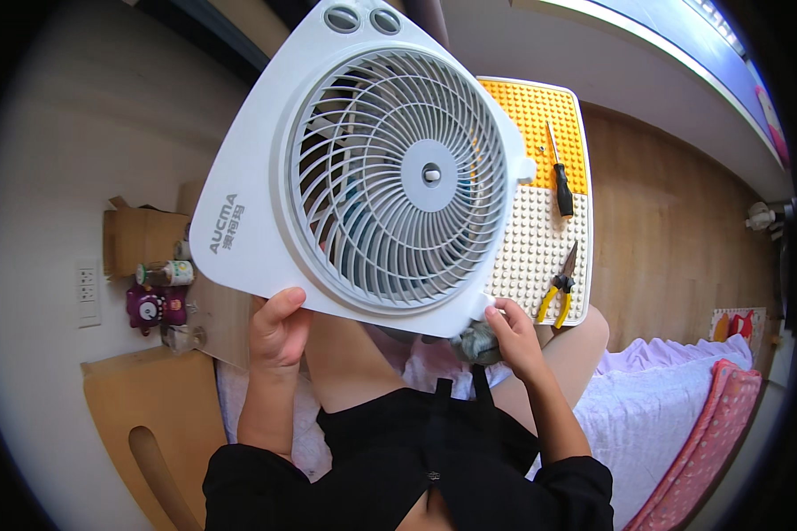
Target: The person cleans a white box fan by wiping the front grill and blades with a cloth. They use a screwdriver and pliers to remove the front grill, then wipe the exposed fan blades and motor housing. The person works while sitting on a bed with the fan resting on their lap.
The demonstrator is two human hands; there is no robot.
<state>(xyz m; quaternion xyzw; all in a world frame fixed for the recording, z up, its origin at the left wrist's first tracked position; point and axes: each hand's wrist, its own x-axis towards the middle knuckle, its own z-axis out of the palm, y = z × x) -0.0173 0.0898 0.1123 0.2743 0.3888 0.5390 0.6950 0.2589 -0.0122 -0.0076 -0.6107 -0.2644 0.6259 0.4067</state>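
Two grips held fan cover (414, 168): left hand (279, 332) seven o'clock, right hand (515, 338) five. Step seemed positioning; next move likely called for even support.

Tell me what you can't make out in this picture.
In the head view:
Left hand: its grip behind the white fan cover, hidden by it.
Studded board: left part, behind the cover.
Grey bundle: partly hidden by cover and right hand; material unclear.
Speck beside the screwdriver: too small to identify.
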